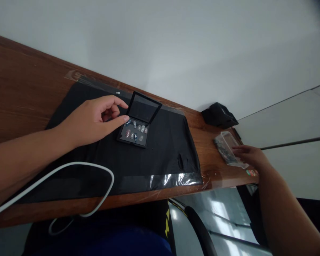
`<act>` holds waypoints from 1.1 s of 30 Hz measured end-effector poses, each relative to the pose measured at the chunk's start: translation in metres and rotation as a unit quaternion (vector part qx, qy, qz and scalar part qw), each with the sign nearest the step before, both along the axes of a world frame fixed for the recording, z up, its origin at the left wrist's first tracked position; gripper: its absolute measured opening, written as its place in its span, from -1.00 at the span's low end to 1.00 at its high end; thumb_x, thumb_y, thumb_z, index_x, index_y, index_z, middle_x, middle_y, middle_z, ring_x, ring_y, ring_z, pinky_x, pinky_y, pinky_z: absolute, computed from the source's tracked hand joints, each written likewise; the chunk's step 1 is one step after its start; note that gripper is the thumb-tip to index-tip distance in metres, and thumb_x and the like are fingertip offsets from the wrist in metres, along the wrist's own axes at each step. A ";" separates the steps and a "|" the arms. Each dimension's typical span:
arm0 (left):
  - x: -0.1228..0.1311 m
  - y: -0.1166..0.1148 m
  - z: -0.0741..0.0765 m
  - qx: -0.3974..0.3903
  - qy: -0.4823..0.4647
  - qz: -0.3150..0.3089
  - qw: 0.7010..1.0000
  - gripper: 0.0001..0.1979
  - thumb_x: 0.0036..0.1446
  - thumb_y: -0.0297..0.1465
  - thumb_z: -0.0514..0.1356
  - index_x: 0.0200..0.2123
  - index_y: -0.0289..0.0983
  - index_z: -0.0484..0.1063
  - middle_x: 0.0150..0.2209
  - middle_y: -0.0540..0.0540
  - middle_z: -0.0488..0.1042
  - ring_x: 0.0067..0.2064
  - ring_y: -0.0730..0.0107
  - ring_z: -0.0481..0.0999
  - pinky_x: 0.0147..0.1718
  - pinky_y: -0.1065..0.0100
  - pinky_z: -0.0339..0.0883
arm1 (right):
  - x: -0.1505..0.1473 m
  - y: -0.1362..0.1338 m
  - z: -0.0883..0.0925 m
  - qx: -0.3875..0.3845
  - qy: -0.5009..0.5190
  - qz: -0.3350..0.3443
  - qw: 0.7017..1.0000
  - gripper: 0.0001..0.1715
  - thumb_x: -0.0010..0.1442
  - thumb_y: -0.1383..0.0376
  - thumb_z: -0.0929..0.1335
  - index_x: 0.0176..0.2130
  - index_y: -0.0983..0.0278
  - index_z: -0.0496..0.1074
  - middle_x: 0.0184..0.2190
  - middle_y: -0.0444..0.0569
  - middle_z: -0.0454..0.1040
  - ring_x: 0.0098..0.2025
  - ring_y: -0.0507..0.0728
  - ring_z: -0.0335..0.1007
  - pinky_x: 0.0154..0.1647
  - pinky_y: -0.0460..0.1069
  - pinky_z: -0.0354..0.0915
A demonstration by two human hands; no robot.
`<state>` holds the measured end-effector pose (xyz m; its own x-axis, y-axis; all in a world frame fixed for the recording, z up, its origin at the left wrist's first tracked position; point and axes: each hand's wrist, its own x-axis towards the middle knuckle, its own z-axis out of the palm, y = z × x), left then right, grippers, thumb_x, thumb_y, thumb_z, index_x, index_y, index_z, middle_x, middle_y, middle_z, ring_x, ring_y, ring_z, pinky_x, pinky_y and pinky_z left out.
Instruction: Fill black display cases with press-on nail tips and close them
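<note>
The left hand [94,113], left of the frame's centre, has its thumb and index finger parted and the other fingers curled in. Both tips are at the left side of a small black case [133,143] in the middle of the frame; whether they touch it or stop just beside it is hard to tell. The case lies open, its clear, black-edged lid [144,107] tilted up at the back. Inside sit rows of small decorated false nails [136,137], some pale, some dark, one reddish.

The right hand [252,157], at the right of the frame, reaches over the near side of a clear plastic tub [226,135], its fingertips inside. Whether they grip anything cannot be told. Small greyish pieces [224,149] fill part of the tub, too blurred to name.

Under the case spreads a black mat [160,161], with shiny clear tape [185,179] along its near edge. A white cable [80,163] loops across its lower left. The mat and tub rest on a brown wooden table [21,89]. Behind the tub, toward the upper right, stands a black box [220,115] against the pale wall [149,42].
</note>
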<state>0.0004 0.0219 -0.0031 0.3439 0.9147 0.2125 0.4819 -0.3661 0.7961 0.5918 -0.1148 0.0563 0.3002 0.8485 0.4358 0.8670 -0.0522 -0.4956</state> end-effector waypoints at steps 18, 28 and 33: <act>0.003 0.004 0.004 -0.049 0.094 -0.046 0.993 -0.55 0.23 0.09 0.22 -0.14 -0.09 0.72 -0.38 -0.03 0.65 -0.42 0.25 0.52 -0.37 0.21 0.29 | -0.042 0.007 0.040 -0.038 0.248 -0.304 0.919 -0.66 0.00 0.66 0.56 -0.42 0.25 0.57 -0.41 -0.09 0.62 -0.41 0.05 0.53 -0.37 -0.10 0.49; 0.004 0.004 0.006 -0.062 0.113 -0.053 0.990 -0.50 0.20 0.12 0.19 -0.13 -0.08 0.72 -0.31 -0.06 0.70 -0.35 0.17 0.60 -0.32 0.18 0.33 | -0.054 0.011 0.043 0.012 0.334 -0.293 0.896 -0.57 -0.01 0.78 0.53 -0.47 0.28 0.55 -0.45 0.01 0.61 -0.50 0.04 0.60 -0.41 -0.15 0.59; 0.004 0.005 0.006 -0.066 0.120 -0.051 0.989 -0.52 0.20 0.11 0.20 -0.12 -0.08 0.72 -0.33 -0.07 0.68 -0.36 0.18 0.58 -0.32 0.17 0.32 | -0.087 0.029 0.054 0.025 0.362 -0.216 0.906 -0.61 0.07 0.73 0.49 -0.46 0.25 0.56 -0.46 -0.03 0.57 -0.45 0.06 0.64 -0.27 -0.05 0.65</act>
